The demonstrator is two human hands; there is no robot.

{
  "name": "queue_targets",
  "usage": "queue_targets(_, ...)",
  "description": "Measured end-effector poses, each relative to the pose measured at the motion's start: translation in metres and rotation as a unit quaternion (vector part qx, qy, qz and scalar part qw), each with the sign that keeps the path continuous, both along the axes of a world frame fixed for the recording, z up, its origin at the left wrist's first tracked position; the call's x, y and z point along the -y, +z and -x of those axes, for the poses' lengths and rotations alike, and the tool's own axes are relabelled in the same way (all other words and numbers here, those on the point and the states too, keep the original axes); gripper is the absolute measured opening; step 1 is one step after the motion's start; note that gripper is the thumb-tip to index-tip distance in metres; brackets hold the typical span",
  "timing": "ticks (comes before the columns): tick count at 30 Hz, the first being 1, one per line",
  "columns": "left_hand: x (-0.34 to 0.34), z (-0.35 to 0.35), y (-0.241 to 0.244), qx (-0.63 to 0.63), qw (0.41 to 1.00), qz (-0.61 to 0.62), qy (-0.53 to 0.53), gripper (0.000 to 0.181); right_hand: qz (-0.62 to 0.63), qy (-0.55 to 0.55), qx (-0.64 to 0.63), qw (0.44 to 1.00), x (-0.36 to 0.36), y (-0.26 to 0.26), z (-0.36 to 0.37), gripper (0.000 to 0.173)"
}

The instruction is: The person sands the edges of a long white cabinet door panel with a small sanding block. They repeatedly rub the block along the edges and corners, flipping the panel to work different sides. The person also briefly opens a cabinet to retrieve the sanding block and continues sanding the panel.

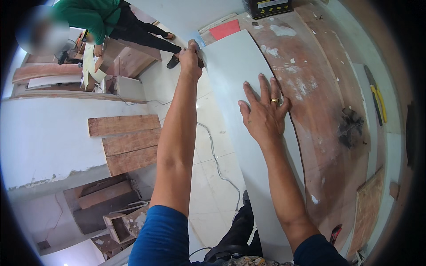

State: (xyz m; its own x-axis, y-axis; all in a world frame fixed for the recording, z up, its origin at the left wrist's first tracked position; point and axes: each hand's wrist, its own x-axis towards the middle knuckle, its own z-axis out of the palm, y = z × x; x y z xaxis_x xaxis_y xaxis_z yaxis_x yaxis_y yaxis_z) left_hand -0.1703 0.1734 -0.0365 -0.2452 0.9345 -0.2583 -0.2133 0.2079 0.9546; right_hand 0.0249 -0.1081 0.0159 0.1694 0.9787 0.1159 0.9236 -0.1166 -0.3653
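Observation:
A long pale laminate-faced board [229, 76] lies lengthwise on a stained wooden worktop [309, 99], its left edge over the tiled floor. My right hand [266, 113], with a ring on one finger, rests palm down on the board near its right edge, fingers spread. My left hand [190, 60] is at the board's far left corner, its fingers closed around a small dark object [200, 62] held against the edge; what it is cannot be told. A red sheet [225, 30] lies beyond the board's far end.
Pliers with yellow and black handles [379, 103], a dark crumpled rag [351, 126] and a red-and-black tool [336, 232] lie to the right. A black container [266, 7] stands at the far end. A co-worker in green [96, 16] bends over another bench. A cable [214, 159] crosses the floor.

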Motion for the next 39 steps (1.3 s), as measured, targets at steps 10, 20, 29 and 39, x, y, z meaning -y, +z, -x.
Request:
queue_targets(10, 0.049, -0.016, 0.018, -0.028, 0.997, -0.039, -0.053, 0.067, -0.009, 0.004, 0.010, 1.000, 0.001, -0.003, -0.004, 0.052)
queue_targets(20, 0.143, -0.027, 0.018, -0.011, 0.996, -0.034, -0.079, 0.067, -0.012, -0.004, 0.004, 1.000, 0.001, -0.005, -0.002, 0.049)
queue_targets(29, 0.194, -0.036, 0.027, -0.039, 0.998, 0.002, -0.040, 0.046, -0.068, -0.010, 0.031, 0.997, 0.000, -0.014, 0.000, 0.047)
queue_targets(39, 0.274, -0.047, 0.035, -0.032, 0.997, 0.039, -0.053, 0.079, -0.090, -0.011, 0.047, 0.995, -0.001, -0.021, -0.002, 0.046)
